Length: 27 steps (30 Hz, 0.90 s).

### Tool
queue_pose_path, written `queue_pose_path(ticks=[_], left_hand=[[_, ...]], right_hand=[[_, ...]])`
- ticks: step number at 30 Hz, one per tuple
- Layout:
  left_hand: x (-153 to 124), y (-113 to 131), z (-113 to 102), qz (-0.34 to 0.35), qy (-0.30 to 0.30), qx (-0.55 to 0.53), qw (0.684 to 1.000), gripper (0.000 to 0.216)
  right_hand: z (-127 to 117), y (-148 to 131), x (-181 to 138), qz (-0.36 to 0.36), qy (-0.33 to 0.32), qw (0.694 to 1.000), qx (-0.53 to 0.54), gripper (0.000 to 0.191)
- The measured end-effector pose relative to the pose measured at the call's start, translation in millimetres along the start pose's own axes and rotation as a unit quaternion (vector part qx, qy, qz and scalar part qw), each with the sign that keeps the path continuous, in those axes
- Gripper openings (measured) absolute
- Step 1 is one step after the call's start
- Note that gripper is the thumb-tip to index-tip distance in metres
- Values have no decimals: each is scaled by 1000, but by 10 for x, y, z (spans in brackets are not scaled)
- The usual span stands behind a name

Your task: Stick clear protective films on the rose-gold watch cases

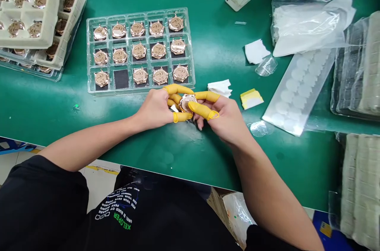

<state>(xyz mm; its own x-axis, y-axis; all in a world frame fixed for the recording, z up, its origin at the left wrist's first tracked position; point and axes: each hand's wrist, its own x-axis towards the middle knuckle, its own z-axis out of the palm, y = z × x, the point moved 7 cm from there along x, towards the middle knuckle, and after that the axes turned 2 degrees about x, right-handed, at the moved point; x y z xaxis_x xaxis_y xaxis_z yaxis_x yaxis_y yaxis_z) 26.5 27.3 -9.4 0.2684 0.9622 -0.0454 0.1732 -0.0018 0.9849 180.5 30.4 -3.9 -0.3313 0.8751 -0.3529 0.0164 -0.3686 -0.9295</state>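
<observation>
My left hand (154, 108) and my right hand (221, 118) meet over the green mat, and both hold a round rose-gold watch case (187, 103) between them. Yellow rubber finger cots cover several fingertips on each hand. My fingers hide most of the case. Just beyond my hands lies a transparent plastic tray (137, 14) holding rows of similar rose-gold watch cases (178, 46) on black pads. One black pad (121, 79) in its bottom row has no case on it. My left fingertips are close to the tray's near edge.
Stacked white trays (44, 25) of watch cases stand at the far left. Right of my hands lie white paper scraps (219, 87), a yellow-and-white pad (251, 98), a sheet of round translucent films (298, 92), plastic bags (308, 25), and bagged packs (360, 187) along the right edge.
</observation>
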Motion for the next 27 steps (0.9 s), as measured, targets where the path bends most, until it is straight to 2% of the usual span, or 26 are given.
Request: queue_pose_path(ticks=[5, 13, 17, 19, 21, 23, 24, 25, 27], left_hand=[[-1, 19, 2, 8, 0, -7, 1000, 54], [-5, 15, 25, -5, -6, -12, 1000, 53], [-4, 8, 25, -5, -4, -22, 1000, 52], [-5, -9, 31, -14, -9, -25, 1000, 53], [-7, -25, 25, -24, -6, -18, 1000, 54], [-8, -29, 6, -29, 2, -4, 1000, 54], [-8, -29, -2, -32, 5, 1, 999, 54], [-8, -31, -5, -35, 5, 2, 999, 54], [-5, -36, -4, -40, 2, -1, 999, 55]], right_hand=[[-56, -40, -7, -33, 17, 999, 5, 40], [-15, -44, -8, -52, 27, 998, 12, 47], [-1, 3, 14, -54, 30, 998, -16, 44], [-64, -73, -11, -85, 39, 993, -68, 39], [-261, -297, -118, -168, 91, 962, -195, 31], [-579, -573, -316, -243, 193, 878, -365, 27], [-764, -659, -404, -237, 237, 834, -438, 29], [-957, -711, -473, -219, 266, 805, -483, 33], [-1236, -645, -472, -144, 208, 793, -554, 44]])
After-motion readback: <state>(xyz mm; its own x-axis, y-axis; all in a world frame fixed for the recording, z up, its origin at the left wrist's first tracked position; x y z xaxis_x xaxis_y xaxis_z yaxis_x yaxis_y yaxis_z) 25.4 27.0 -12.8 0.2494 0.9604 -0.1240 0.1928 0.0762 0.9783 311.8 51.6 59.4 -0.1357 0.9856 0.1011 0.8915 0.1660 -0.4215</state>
